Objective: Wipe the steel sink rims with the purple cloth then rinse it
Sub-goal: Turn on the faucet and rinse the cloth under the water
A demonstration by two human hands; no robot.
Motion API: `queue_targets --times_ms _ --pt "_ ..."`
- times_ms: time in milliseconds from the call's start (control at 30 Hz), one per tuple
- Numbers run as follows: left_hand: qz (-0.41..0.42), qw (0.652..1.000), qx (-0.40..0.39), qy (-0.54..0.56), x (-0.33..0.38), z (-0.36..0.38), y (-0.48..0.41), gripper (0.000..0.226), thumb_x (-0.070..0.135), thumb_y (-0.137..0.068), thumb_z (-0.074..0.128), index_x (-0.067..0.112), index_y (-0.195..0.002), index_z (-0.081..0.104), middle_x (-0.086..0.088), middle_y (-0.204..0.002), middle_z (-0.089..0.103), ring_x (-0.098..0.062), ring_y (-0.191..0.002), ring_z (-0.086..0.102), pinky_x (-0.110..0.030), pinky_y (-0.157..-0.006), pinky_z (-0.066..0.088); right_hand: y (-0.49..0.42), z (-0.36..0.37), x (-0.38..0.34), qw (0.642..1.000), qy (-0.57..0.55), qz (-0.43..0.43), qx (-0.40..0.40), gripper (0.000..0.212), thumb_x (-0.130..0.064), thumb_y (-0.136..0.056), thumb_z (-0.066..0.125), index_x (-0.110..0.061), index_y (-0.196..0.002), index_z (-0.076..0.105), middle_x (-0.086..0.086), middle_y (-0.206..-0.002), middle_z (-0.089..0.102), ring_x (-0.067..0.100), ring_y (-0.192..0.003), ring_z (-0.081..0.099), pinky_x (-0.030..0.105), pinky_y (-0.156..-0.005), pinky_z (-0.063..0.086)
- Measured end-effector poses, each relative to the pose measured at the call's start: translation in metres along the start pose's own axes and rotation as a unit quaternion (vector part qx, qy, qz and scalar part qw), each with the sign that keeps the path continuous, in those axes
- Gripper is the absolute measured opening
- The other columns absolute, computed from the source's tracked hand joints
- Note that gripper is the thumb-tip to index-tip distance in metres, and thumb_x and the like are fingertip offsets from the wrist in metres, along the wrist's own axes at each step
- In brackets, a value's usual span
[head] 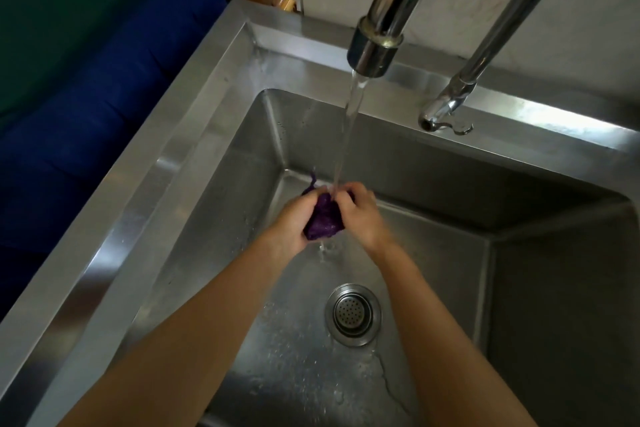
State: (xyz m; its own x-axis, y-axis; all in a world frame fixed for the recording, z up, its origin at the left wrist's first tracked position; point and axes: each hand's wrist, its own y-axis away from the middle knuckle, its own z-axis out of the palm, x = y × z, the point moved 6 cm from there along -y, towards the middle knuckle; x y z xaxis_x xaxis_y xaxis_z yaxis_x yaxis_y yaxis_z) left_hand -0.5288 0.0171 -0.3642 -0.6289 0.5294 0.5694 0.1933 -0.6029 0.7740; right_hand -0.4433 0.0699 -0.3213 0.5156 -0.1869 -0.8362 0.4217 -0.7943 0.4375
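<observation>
The purple cloth (323, 220) is bunched into a wad between both my hands, low inside the steel sink basin. My left hand (292, 224) grips its left side and my right hand (360, 215) closes over its right side. A stream of water (349, 135) falls from the large tap spout (375, 52) straight onto the cloth and my fingers, and drips off below. The steel sink rim (145, 191) runs along the left and the back, wet in the far corner.
A round drain strainer (353, 314) sits in the basin floor near my forearms, with splashed water around it. A second thinner tap (446, 111) hangs over the back rim at right. Blue fabric (86, 107) lies beyond the left rim.
</observation>
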Motion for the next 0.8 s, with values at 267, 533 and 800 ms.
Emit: queue_targets --times_ms 267,533,800 --pt "0.022 0.997 -0.074 -0.013 0.007 -0.009 0.006 0.024 0.007 -0.082 0.047 0.011 -0.1 0.061 -0.008 -0.08 0.066 -0.02 -0.07 0.064 -0.031 -0.061 0.055 0.003 -0.017 0.004 0.994 -0.078 -0.019 0.071 0.053 0.0 -0.085 0.055 -0.008 -0.132 0.033 0.013 -0.128 0.049 0.021 -0.11 0.051 0.028 -0.096 0.042" --pt "0.083 0.996 0.039 -0.021 0.012 -0.015 0.004 0.019 0.023 -0.095 0.051 0.017 -0.11 0.061 -0.007 -0.101 0.068 -0.022 -0.089 0.065 -0.035 -0.076 0.054 0.005 -0.012 0.008 0.971 -0.232 0.026 0.056 0.028 0.005 -0.084 0.047 -0.012 -0.102 0.059 0.005 -0.094 0.064 0.026 -0.092 0.061 0.041 -0.084 0.05" --pt "0.136 0.988 0.07 0.01 0.008 -0.011 0.01 0.018 0.019 -0.098 0.043 0.019 -0.113 0.054 -0.003 -0.097 0.064 -0.015 -0.084 0.062 -0.031 -0.072 0.053 0.012 0.007 0.018 0.977 -0.208 0.045 -0.006 0.019 -0.027 -0.095 0.05 -0.032 -0.113 0.047 -0.011 -0.099 0.06 0.011 -0.094 0.061 0.038 -0.088 0.053"
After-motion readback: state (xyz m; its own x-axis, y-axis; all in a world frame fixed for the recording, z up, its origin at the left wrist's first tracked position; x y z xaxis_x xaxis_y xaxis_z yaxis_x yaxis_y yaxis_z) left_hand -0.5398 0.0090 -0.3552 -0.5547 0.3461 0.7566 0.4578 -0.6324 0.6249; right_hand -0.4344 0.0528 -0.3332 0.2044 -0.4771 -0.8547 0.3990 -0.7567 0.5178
